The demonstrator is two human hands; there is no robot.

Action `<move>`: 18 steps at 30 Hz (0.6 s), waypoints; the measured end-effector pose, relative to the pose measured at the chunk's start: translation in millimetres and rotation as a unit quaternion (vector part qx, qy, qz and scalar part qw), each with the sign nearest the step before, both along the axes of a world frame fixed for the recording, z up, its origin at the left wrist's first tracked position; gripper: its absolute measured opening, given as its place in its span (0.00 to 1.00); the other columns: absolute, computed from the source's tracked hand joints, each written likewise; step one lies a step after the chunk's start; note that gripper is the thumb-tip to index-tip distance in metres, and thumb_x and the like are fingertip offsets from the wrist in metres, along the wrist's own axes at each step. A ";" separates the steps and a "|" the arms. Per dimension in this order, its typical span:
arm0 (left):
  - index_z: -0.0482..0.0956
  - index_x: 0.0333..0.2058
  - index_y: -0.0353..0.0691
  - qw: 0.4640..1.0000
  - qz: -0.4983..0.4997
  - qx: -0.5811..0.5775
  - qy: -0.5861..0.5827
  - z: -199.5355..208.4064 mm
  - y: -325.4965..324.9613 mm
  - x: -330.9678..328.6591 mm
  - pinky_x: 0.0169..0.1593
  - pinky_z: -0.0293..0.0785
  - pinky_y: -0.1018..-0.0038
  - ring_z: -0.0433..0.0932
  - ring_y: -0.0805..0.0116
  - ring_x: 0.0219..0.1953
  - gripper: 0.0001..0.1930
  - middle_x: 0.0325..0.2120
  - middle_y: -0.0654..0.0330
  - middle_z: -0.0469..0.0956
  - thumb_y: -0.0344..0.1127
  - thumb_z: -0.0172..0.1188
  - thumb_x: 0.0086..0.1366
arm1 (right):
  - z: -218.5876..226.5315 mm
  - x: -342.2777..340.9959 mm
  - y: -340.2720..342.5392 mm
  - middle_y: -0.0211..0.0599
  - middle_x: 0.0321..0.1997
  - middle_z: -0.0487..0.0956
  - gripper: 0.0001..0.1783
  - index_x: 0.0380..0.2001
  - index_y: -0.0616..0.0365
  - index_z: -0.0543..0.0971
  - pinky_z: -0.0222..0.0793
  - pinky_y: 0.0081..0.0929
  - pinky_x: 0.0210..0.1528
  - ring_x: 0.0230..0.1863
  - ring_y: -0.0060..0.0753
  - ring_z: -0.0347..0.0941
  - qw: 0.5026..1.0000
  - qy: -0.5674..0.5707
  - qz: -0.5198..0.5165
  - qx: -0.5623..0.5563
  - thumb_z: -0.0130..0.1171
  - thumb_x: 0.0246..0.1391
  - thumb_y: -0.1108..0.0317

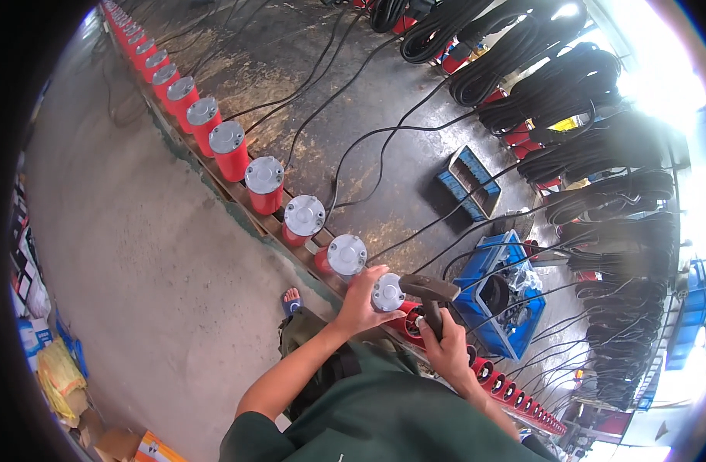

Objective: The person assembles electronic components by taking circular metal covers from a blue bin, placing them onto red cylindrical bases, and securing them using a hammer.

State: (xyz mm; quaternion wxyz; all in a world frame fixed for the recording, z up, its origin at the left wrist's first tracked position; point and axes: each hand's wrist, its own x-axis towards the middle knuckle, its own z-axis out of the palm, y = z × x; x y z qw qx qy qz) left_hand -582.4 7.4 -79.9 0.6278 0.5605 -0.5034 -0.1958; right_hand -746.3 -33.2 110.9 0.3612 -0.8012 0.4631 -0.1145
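Note:
My left hand (360,302) is closed round the side of a round grey metal end cap (388,292), its thumb and fingers on either side of the rim. The red cylinder under this cap is mostly hidden by the hand. In my right hand (448,350) is a hammer, gripped by its dark handle. Its metal hammer head (431,288) is level with the cap, close to the cap's right edge. An open-topped red cylinder (407,323) stands just below, between my two hands.
Capped red cylinders (266,185) run in a long row toward the far left; uncapped red cylinders (499,381) continue at lower right. Black cables (384,131) trail to hanging coils (553,85). A blue crate (495,339) and a blue-black crate (472,185) stand on the floor beyond.

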 end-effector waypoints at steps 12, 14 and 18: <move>0.68 0.64 0.36 1.000 0.005 -0.023 0.003 -6.0 -5.2 -2.9 0.66 0.73 0.56 0.77 0.44 0.62 0.51 0.59 0.45 0.77 0.53 0.87 0.48 | -27.9 -8.3 -2.3 0.55 0.24 0.79 0.13 0.47 0.64 0.75 0.71 0.50 0.30 0.27 0.65 0.80 0.995 0.036 0.038 -0.086 0.63 0.68 0.66; 0.69 0.64 0.35 1.000 0.004 -0.022 0.007 -5.3 -5.7 -5.1 0.66 0.72 0.56 0.77 0.43 0.62 0.51 0.59 0.45 0.77 0.55 0.86 0.49 | -55.8 -23.5 -3.8 0.56 0.25 0.79 0.14 0.46 0.63 0.74 0.71 0.51 0.31 0.29 0.67 0.79 0.988 0.117 0.072 -0.071 0.63 0.68 0.64; 0.70 0.65 0.33 1.000 0.019 -0.022 -0.002 -12.3 -1.4 -1.8 0.67 0.71 0.56 0.76 0.43 0.63 0.52 0.59 0.43 0.76 0.58 0.84 0.50 | 7.3 9.4 -12.7 0.44 0.24 0.75 0.11 0.45 0.65 0.79 0.67 0.34 0.31 0.26 0.30 0.70 0.993 0.089 0.036 0.066 0.64 0.68 0.67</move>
